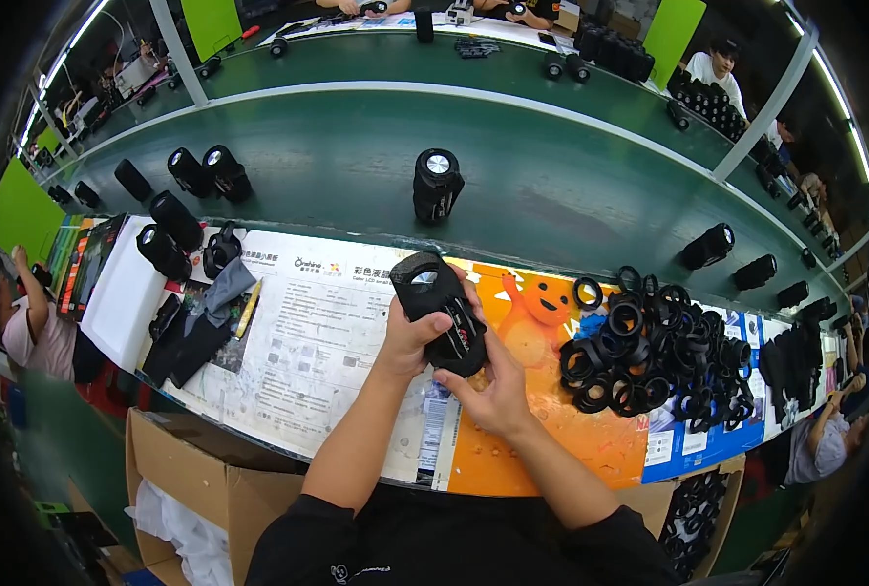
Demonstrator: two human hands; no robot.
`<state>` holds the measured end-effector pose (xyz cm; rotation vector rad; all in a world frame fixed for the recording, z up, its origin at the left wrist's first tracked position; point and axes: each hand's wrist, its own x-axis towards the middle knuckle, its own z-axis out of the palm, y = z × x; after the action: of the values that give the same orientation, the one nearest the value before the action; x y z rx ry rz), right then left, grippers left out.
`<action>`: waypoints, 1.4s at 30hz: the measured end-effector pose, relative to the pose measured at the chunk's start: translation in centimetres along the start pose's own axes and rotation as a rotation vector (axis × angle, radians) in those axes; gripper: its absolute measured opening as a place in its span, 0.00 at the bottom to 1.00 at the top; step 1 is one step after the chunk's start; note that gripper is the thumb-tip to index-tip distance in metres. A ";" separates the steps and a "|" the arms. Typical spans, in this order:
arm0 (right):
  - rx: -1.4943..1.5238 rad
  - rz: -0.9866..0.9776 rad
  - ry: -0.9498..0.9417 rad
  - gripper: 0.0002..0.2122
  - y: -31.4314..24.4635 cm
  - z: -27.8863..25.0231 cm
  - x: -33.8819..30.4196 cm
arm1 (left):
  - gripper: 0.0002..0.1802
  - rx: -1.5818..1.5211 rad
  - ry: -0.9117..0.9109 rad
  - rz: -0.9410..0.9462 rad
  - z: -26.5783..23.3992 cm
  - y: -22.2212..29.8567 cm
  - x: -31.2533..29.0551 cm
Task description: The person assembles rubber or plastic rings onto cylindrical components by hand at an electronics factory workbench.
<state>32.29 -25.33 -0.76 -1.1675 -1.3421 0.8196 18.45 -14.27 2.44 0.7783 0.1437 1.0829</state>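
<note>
Both my hands are closed round a black cylindrical portable speaker (438, 305), tilted above the middle of the bench. A silvery round disc shows in its upper end. My left hand (407, 342) grips the left side, thumb across the front. My right hand (494, 386) wraps the right side and lower end, thumb near the bottom. The fingers behind the speaker are hidden. To the right of my hands lies a heap of black rings (639, 356). Beyond them, a similar speaker (438, 186) stands upright on the green conveyor belt (337, 156).
Several speakers (227, 174) stand at the left; others (708, 246) sit on the belt at right. A grey cloth (227, 293) and yellow pen (249, 309) lie left on the bench. Cardboard boxes (185, 469) are below. People (716, 73) sit across and at both sides.
</note>
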 end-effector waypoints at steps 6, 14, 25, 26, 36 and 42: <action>-0.020 -0.018 0.036 0.44 -0.5 0.0 0.1 | 0.36 0.022 0.039 0.001 0.2 -0.3 0.0; 0.012 0.053 -0.068 0.32 -1.0 -0.4 -0.1 | 0.35 0.038 0.007 -0.035 0.1 -0.3 -0.2; -0.023 0.157 -0.041 0.32 -1.8 -0.7 0.6 | 0.35 0.099 0.079 -0.066 -0.8 -0.6 -0.2; -0.015 0.144 -0.116 0.33 -1.7 -1.3 0.9 | 0.33 0.071 0.067 -0.066 -0.9 -0.8 0.1; -1.128 0.067 -0.057 0.13 -4.8 -16.0 8.4 | 0.26 0.186 0.105 -0.109 -2.1 -0.2 0.4; -1.384 0.277 -0.209 0.10 -0.1 -18.6 9.5 | 0.31 0.191 0.058 -0.147 -1.6 -0.7 0.9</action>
<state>51.52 -19.23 4.62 -2.3964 -2.0032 0.0627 18.69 -12.86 1.00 0.8935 0.3530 0.9614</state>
